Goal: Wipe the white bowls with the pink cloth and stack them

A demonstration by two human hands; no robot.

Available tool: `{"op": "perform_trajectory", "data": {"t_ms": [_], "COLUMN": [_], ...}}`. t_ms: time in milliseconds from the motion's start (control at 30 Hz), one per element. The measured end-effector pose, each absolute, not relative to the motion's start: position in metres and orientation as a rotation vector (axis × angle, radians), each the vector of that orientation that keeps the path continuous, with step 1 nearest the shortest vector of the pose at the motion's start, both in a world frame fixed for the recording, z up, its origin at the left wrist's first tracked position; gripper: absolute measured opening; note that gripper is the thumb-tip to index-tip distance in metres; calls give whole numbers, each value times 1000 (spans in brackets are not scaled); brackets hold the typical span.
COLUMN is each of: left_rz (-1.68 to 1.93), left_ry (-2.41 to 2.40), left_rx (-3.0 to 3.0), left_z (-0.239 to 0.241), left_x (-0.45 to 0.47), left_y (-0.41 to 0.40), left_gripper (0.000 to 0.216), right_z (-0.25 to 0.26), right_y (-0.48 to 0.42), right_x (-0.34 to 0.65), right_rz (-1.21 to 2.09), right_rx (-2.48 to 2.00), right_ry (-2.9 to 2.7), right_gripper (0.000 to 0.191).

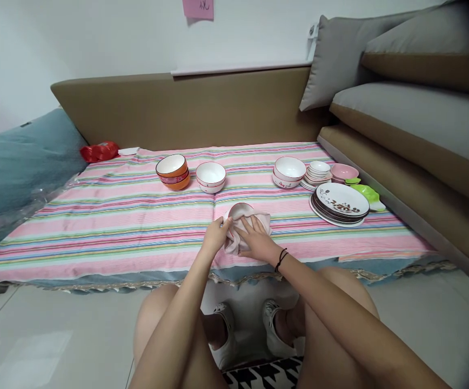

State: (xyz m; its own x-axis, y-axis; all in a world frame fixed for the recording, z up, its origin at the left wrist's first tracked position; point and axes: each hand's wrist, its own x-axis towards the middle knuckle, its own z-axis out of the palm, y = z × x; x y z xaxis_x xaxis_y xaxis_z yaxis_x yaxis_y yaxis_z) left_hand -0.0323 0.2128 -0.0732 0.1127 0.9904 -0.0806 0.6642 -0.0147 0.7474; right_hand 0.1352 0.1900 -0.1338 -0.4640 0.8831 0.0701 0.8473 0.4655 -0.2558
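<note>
left hand (215, 236) grips a bowl (240, 209) while the spread-fingered right hand (259, 242) presses a pale pink cloth (232, 246) against it.

This looks like a living area in a home: a low sofa or bed (396, 265), which one is unclear, has a pink striped cover (96, 216), a brown padded backrest (218, 111) and piled grey-and-brown cushions (413, 119). Patterned household plates (340, 202), 2 casual clogs (273, 327) and pale floor tiles (24, 346) also show it.
</note>
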Motion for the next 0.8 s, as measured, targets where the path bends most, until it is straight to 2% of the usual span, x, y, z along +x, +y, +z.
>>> {"op": "perform_trajectory", "data": {"t_ms": [200,300,367,433,500,700,800], "left_rz": [650,665,680,696,708,774,819], "left_ry": [1617,1625,1631,1636,1638,1581,1503], "left_rx": [1740,1728,1715,1702,1692,1684,1645], "left_z": [-74,-77,-78,-79,-80,-81,-83], "left_x": [-30,-30,-31,-31,-32,-31,-31], "left_y": [214,214,214,214,215,214,215], "left_gripper": [37,37,36,34,33,31,32], "right_z": [-125,-114,-109,-107,-111,-136,-134], "right_y": [192,188,186,184,184,187,188], "right_x": [135,127,121,118,120,136,135], "right_rz": [217,440,696,898,946,425,398], "right_rx": [-1449,-1457,-1402,-1286,-1187,-1520,-1544], "right_ry": [-2568,-2524,-2384,-2230,-2224,-2508,-2545], "right_gripper": [66,42,33,35,42,80,79]}}
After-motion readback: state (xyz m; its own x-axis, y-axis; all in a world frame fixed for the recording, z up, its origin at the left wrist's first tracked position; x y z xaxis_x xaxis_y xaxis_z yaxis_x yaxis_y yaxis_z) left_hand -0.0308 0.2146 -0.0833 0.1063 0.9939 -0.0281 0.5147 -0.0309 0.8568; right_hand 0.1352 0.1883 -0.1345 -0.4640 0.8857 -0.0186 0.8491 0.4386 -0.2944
